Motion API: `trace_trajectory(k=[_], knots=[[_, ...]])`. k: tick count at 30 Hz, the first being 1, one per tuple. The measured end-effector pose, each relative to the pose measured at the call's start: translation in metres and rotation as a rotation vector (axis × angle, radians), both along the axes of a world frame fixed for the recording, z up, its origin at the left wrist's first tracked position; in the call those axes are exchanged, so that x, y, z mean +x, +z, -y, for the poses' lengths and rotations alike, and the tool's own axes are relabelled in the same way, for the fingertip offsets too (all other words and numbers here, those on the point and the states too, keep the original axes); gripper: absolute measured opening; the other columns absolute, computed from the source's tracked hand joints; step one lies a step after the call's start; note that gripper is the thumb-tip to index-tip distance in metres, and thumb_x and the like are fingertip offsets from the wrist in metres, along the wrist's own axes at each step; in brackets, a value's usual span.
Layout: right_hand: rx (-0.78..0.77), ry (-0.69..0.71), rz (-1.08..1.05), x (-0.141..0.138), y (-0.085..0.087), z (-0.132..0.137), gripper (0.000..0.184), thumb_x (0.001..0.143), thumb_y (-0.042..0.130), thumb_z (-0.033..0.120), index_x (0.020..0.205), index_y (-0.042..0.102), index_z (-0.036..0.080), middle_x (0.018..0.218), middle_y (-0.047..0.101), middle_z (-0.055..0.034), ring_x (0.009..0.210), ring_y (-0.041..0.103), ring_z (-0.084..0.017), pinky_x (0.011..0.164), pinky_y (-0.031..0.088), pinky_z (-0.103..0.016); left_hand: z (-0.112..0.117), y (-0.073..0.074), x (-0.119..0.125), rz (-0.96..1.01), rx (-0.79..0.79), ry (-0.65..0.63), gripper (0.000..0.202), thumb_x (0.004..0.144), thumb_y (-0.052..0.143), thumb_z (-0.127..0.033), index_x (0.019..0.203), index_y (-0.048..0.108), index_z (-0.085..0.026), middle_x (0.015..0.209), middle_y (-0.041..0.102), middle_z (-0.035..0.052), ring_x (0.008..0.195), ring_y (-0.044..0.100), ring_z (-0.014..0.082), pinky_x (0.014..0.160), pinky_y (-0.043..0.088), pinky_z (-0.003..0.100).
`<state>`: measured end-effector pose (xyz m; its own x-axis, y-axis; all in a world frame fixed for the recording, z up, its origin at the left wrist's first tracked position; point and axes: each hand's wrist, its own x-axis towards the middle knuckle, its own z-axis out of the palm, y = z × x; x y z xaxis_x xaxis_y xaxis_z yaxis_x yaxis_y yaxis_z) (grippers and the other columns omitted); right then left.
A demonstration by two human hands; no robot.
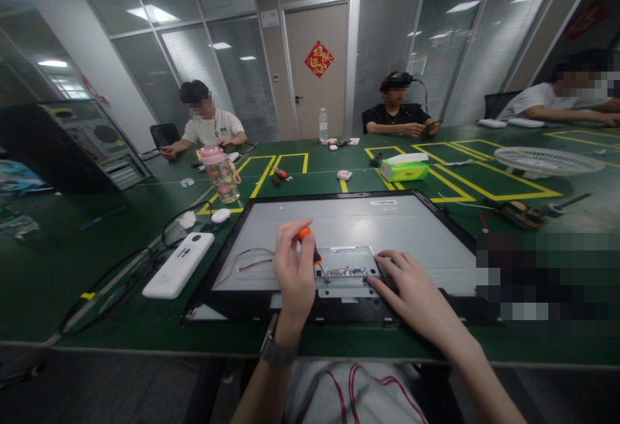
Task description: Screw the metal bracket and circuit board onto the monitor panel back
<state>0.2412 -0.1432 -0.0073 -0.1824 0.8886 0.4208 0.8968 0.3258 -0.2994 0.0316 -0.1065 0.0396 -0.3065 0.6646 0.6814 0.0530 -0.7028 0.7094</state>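
A monitor panel (pixel 271 217) with a grey metal back and black frame lies face down on the green table. My left hand (pixel 294 269) is closed around an orange and black screwdriver (pixel 317 257). Its thin shaft slants down to the left end of a row of ports on a small metal housing (pixel 346 257). My left fingers partly hide the handle. At the housing's right side my right hand (pixel 404 285) rests with fingers apart, thumb beside the port row. Thin wires (pixel 247 262) lie on the panel to the left.
A white power bank (pixel 179 266) and black cables (pixel 104 304) are left of the panel. Beyond stand a pink-lidded bottle (pixel 220 175) and a green tissue pack (pixel 404 169). A dark tool (pixel 523 213) lies at right. Several people sit across the table.
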Motion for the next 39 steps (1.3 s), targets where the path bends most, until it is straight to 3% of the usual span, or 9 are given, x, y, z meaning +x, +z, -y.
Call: trace_trajectory(k=[4,8,11,18,24,27,31,36,39], knots=[[-0.022,0.004,0.015,0.0005,0.0003,-0.0003,0.031,0.096,0.053,0.039,0.114,0.066,0.018,0.115,0.065,-0.0135,0.103,0.060,-0.031,0.091,0.051,-0.048,-0.0005,0.0006,-0.0009,0.023,0.067,0.075,0.010,0.087,0.064,-0.023,0.092,0.072,-0.019,0.090,0.058,0.0039,0.079,0.057,0.0132,0.069,0.049,0.022],[-0.018,0.002,0.023,0.0005,0.0006,-0.0005,0.030,0.096,0.053,0.039,0.113,0.066,0.018,0.114,0.065,-0.0134,0.103,0.060,-0.031,0.091,0.051,-0.048,0.0022,-0.0010,-0.0007,0.135,-0.100,-0.064,0.030,0.097,0.045,-0.030,0.108,0.070,-0.017,0.101,0.066,0.0081,0.086,0.064,0.0163,0.075,0.051,0.026],[-0.028,0.001,0.030,0.0003,0.0011,-0.0005,0.031,0.096,0.053,0.039,0.113,0.066,0.016,0.114,0.065,-0.0143,0.103,0.060,-0.031,0.091,0.050,-0.048,0.0029,-0.0013,0.0008,0.204,-0.175,-0.125,0.033,0.098,0.045,-0.032,0.120,0.064,-0.017,0.105,0.069,0.0090,0.085,0.067,0.0163,0.075,0.052,0.027],[-0.024,0.003,0.020,0.0004,0.0009,-0.0007,0.032,0.095,0.054,0.039,0.114,0.066,0.016,0.114,0.065,-0.0140,0.103,0.060,-0.031,0.091,0.051,-0.048,-0.0008,-0.0006,0.0025,0.053,-0.021,-0.001,0.019,0.084,0.070,-0.029,0.100,0.069,-0.019,0.089,0.057,0.0021,0.075,0.057,0.0109,0.070,0.050,0.021],[-0.039,0.006,0.020,0.0001,0.0004,-0.0002,0.033,0.096,0.053,0.040,0.115,0.065,0.016,0.115,0.064,-0.0143,0.104,0.059,-0.031,0.092,0.050,-0.049,0.0002,-0.0018,0.0017,0.199,-0.103,-0.118,0.029,0.100,0.043,-0.036,0.102,0.065,-0.018,0.102,0.067,0.0071,0.087,0.065,0.0155,0.080,0.052,0.028],[-0.035,0.002,0.025,0.0002,0.0008,0.0000,0.032,0.096,0.052,0.040,0.114,0.065,0.016,0.115,0.064,-0.0141,0.104,0.059,-0.031,0.092,0.050,-0.049,-0.0001,-0.0022,0.0018,0.205,-0.077,-0.142,0.022,0.097,0.051,-0.033,0.105,0.064,-0.017,0.095,0.069,0.0061,0.086,0.067,0.0164,0.081,0.053,0.030],[-0.029,0.003,0.024,0.0005,0.0012,-0.0001,0.032,0.096,0.052,0.039,0.114,0.065,0.016,0.115,0.064,-0.0143,0.104,0.059,-0.031,0.091,0.051,-0.049,-0.0009,-0.0037,0.0010,0.109,-0.059,-0.071,0.020,0.092,0.059,-0.030,0.105,0.069,-0.019,0.088,0.066,0.0037,0.079,0.063,0.0135,0.073,0.051,0.024],[-0.027,0.005,0.023,-0.0001,0.0004,-0.0004,0.031,0.096,0.053,0.039,0.114,0.065,0.017,0.115,0.064,-0.0139,0.103,0.059,-0.031,0.091,0.051,-0.049,0.0002,-0.0041,0.0017,0.159,-0.135,-0.127,0.034,0.098,0.044,-0.032,0.121,0.066,-0.018,0.100,0.070,0.0072,0.090,0.066,0.0158,0.082,0.052,0.027],[-0.013,0.005,0.024,-0.0004,0.0002,-0.0004,0.030,0.096,0.053,0.039,0.112,0.066,0.018,0.114,0.065,-0.0132,0.103,0.060,-0.030,0.091,0.051,-0.048,0.0008,-0.0019,0.0029,0.130,-0.130,-0.121,0.032,0.095,0.053,-0.033,0.121,0.065,-0.019,0.103,0.069,0.0083,0.091,0.066,0.0165,0.081,0.053,0.027]])
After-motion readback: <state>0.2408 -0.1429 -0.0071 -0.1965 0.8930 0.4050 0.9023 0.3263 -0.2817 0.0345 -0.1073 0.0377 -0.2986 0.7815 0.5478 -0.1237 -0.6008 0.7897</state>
